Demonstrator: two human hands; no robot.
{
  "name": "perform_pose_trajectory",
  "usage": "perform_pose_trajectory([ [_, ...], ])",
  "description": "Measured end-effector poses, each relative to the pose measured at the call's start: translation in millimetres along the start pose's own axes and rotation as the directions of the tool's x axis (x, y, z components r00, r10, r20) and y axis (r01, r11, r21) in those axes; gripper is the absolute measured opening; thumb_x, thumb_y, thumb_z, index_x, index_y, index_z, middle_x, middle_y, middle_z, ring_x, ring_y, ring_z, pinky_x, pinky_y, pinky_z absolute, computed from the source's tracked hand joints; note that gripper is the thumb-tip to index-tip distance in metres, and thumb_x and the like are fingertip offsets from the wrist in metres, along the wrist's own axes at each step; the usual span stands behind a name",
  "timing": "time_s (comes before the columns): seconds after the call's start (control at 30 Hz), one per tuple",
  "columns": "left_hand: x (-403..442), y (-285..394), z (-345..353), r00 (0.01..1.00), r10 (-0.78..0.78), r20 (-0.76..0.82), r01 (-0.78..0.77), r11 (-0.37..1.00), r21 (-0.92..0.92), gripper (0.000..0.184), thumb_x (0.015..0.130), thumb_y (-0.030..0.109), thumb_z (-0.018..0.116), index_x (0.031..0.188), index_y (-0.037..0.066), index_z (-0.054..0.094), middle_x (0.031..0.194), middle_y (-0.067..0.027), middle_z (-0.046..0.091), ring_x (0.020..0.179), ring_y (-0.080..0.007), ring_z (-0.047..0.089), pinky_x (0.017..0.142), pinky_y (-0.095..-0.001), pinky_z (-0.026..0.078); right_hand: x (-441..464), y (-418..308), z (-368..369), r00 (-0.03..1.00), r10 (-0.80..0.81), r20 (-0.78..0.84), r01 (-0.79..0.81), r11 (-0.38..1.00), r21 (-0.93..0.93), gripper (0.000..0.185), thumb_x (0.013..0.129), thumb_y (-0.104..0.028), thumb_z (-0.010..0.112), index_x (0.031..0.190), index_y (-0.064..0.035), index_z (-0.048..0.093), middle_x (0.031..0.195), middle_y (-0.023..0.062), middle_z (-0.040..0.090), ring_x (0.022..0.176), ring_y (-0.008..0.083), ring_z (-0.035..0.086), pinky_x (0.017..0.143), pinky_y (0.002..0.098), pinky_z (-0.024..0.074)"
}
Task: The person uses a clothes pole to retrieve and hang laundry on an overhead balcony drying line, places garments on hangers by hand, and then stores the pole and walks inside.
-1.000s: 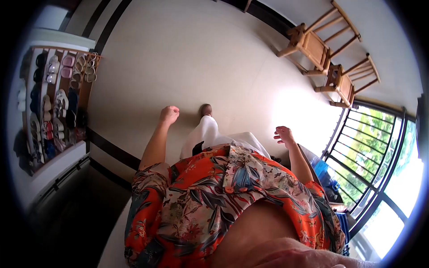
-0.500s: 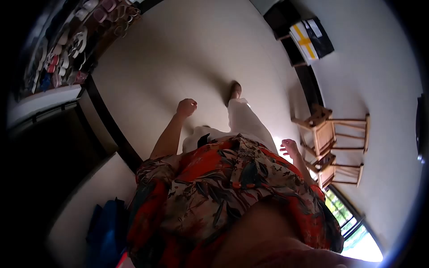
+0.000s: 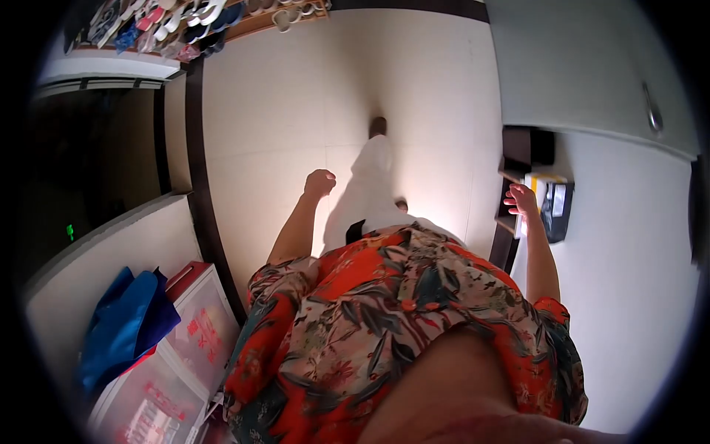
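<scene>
My left hand (image 3: 320,183) hangs in the air over the pale floor, left of my white trousers (image 3: 362,177). Its fingers are curled in, and nothing shows in them. On the other side, my right hand (image 3: 522,200) is held out with the fingers apart and holds nothing. In the picture it overlaps a white box with yellow tape (image 3: 538,180); whether it touches the box I cannot tell. Beside that box is a black package with a white label (image 3: 558,211). One dark shoe (image 3: 378,126) is forward of the other.
A rack of shoes (image 3: 255,26) stands at the far left. A pale door with a metal handle (image 3: 651,108) is at the upper right. Blue bags (image 3: 129,318) lie on clear-fronted boxes with red writing (image 3: 200,325) at the lower left. A dark opening (image 3: 96,159) lies to the left.
I have moved forward and the view has turned. The wooden chairs have left the view; the door and the boxes with red writing have come in. My right hand has swung outward; the feet have swapped.
</scene>
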State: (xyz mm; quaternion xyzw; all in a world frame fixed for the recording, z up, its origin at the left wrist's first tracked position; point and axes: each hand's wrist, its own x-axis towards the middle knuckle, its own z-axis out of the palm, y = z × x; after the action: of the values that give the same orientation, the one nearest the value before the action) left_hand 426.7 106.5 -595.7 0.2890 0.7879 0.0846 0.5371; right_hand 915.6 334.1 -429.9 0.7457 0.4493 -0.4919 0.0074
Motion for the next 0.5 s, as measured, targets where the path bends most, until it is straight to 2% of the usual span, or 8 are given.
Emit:
perform_pose_trajectory([
  [0.07, 14, 0, -16, 0.997, -0.057, 0.044, 0.053, 0.994, 0.093, 0.022, 0.068, 0.017, 0.055, 0.087, 0.017, 0.066, 0.093, -0.0046, 0.063, 0.084, -0.0226, 0.061, 0.076, -0.0312, 0.048, 24, -17, 6, 0.996, 0.032, 0.087, -0.032, 0.999, -0.004, 0.029, 0.084, -0.026, 0.050, 0.108, -0.0110, 0.050, 0.087, 0.0021, 0.058, 0.064, 0.0125, 0.060, 0.047, 0.0274, 0.0445],
  [0.13, 10, -16, -18, 0.994, -0.104, 0.021, 0.102, 0.993, 0.063, 0.021, 0.069, 0.017, 0.055, 0.087, 0.018, 0.067, 0.095, -0.0045, 0.063, 0.086, -0.0227, 0.060, 0.078, -0.0310, 0.047, 23, 0, 26, 0.988, 0.048, 0.150, -0.048, 0.999, -0.003, 0.023, 0.084, -0.027, 0.052, 0.103, -0.0135, 0.051, 0.079, 0.0013, 0.058, 0.061, 0.0131, 0.060, 0.046, 0.0299, 0.0471],
  [0.17, 9, -28, -24, 0.993, -0.120, 0.018, 0.119, 0.991, 0.067, 0.021, 0.069, 0.018, 0.055, 0.087, 0.018, 0.067, 0.095, -0.0045, 0.063, 0.087, -0.0227, 0.060, 0.079, -0.0309, 0.047, 22, 38, 41, 0.965, 0.144, 0.220, -0.145, 0.989, -0.010, 0.023, 0.083, -0.027, 0.053, 0.103, -0.0132, 0.052, 0.079, 0.0013, 0.059, 0.060, 0.0137, 0.060, 0.045, 0.0300, 0.0469],
  [0.2, 24, -50, -22, 1.000, -0.006, 0.004, 0.006, 0.994, 0.108, 0.020, 0.075, 0.013, 0.057, 0.094, 0.010, 0.063, 0.077, -0.0062, 0.065, 0.056, -0.0165, 0.061, 0.050, -0.0305, 0.051, -15, 28, 61, 0.974, 0.149, 0.174, -0.122, 0.981, -0.153, 0.025, 0.083, -0.026, 0.054, 0.104, -0.0119, 0.053, 0.082, 0.0024, 0.060, 0.062, 0.0148, 0.061, 0.044, 0.0299, 0.0467],
  [0.23, 29, -41, -37, 0.997, 0.068, -0.030, -0.060, 0.976, 0.212, 0.020, 0.075, 0.013, 0.056, 0.093, 0.010, 0.064, 0.076, -0.0067, 0.065, 0.056, -0.0172, 0.061, 0.052, -0.0300, 0.050, -25, 23, 67, 0.971, 0.093, 0.221, -0.055, 0.983, -0.173, 0.027, 0.083, -0.027, 0.053, 0.105, -0.0103, 0.053, 0.085, 0.0035, 0.060, 0.065, 0.0155, 0.062, 0.046, 0.0298, 0.0470],
  [0.37, 33, 27, -47, 0.972, 0.133, -0.192, -0.130, 0.991, 0.028, 0.020, 0.072, 0.014, 0.057, 0.090, 0.008, 0.064, 0.074, -0.0081, 0.064, 0.054, -0.0167, 0.061, 0.059, -0.0286, 0.050, -25, 27, 48, 0.966, 0.157, 0.203, -0.118, 0.974, -0.195, 0.029, 0.084, -0.028, 0.052, 0.106, -0.0093, 0.053, 0.089, 0.0050, 0.060, 0.069, 0.0164, 0.063, 0.049, 0.0301, 0.0480],
  [0.47, 46, 52, -40, 0.966, 0.172, -0.196, -0.173, 0.985, 0.011, 0.018, 0.069, 0.018, 0.056, 0.084, 0.014, 0.066, 0.089, -0.0115, 0.063, 0.088, -0.0268, 0.058, 0.078, -0.0352, 0.046, -30, 52, 46, 0.959, 0.208, 0.192, -0.165, 0.963, -0.215, 0.027, 0.085, -0.029, 0.051, 0.103, -0.0097, 0.054, 0.084, 0.0040, 0.060, 0.067, 0.0159, 0.062, 0.048, 0.0306, 0.0480],
  [0.5, 49, 46, -50, 0.959, 0.174, -0.222, -0.180, 0.984, -0.008, 0.018, 0.070, 0.019, 0.058, 0.083, 0.013, 0.066, 0.082, -0.0128, 0.063, 0.078, -0.0255, 0.061, 0.073, -0.0345, 0.048, -16, 51, 56, 0.956, 0.187, 0.225, -0.139, 0.967, -0.214, 0.026, 0.085, -0.029, 0.051, 0.102, -0.0099, 0.054, 0.083, 0.0035, 0.060, 0.067, 0.0157, 0.062, 0.047, 0.0307, 0.0479],
])
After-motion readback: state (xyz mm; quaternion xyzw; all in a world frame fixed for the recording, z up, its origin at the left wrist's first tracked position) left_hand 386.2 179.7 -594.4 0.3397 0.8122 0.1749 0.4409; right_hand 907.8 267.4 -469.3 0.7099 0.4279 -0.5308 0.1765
